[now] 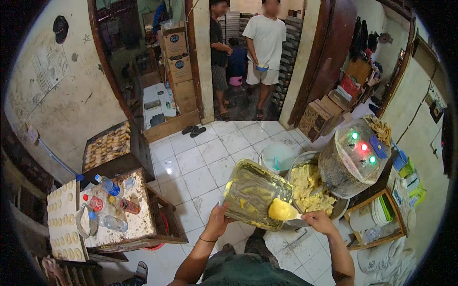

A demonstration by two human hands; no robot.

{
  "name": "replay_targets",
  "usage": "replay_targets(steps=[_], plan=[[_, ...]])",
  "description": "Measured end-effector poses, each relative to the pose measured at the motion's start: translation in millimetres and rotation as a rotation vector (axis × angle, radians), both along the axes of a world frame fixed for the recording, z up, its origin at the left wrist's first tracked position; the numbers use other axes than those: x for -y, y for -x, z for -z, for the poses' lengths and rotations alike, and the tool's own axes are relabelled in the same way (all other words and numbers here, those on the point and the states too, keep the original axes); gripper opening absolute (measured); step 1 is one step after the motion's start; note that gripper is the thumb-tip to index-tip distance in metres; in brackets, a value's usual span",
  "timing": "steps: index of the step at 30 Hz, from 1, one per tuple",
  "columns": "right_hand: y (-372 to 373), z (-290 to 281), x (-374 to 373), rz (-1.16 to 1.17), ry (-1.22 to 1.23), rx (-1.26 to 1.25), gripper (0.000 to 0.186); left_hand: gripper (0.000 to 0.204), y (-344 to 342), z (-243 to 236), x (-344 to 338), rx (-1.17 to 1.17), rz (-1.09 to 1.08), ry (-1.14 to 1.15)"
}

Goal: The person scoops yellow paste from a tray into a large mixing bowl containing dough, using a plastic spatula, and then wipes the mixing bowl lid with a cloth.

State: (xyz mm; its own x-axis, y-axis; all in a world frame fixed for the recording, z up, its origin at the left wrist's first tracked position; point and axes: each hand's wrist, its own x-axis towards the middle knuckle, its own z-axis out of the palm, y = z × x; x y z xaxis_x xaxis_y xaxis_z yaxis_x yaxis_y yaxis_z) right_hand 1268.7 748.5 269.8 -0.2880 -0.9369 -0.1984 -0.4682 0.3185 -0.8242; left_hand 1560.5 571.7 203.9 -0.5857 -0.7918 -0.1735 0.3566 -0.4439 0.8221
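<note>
Your left hand [218,220] grips the lower corner of the clear plastic tub [255,193], fingers wrapped round its edge, tilting it open-side toward you over the mixer bowl of dough [310,188]. Your right hand [318,220] has its fingers closed on a scraper [282,210] loaded with yellow batter, held at the tub's lower rim

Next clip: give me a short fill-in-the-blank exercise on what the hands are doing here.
1. The left hand holds a clear ____, tilted over the mixer bowl.
2. The right hand holds a ____ loaded with yellow dough.
3. The bowl holds pale ____ dough.
4. The floor is laid with white ____.

Missing words: tub; spatula; yellow; tiles
</note>
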Motion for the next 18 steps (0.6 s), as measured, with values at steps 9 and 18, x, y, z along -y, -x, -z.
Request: replay_targets(steps=[9,18], plan=[[-41,36,35,-0.096,0.031,0.146,0.025,0.038,-2,-19,-4,-0.038,0.020,-0.083],[-76,45,50,-0.010,0.076,0.222,0.028,0.038,6,-21,-14,0.136,0.187,0.004]])
